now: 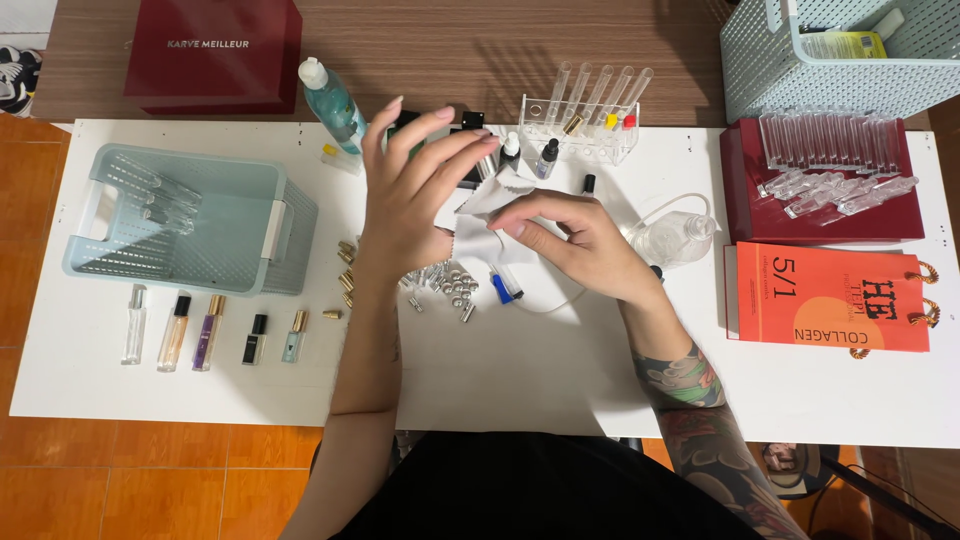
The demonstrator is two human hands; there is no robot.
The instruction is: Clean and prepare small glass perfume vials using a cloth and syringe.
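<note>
White cloth (487,205) sits pinched btw our hands above the desk (560,370) centre: right hand (580,245) grips its edge w/ fingertips, left hand (410,195) spread open against it. Looks thin, limp, light; we'd hold it by a corner.
</note>
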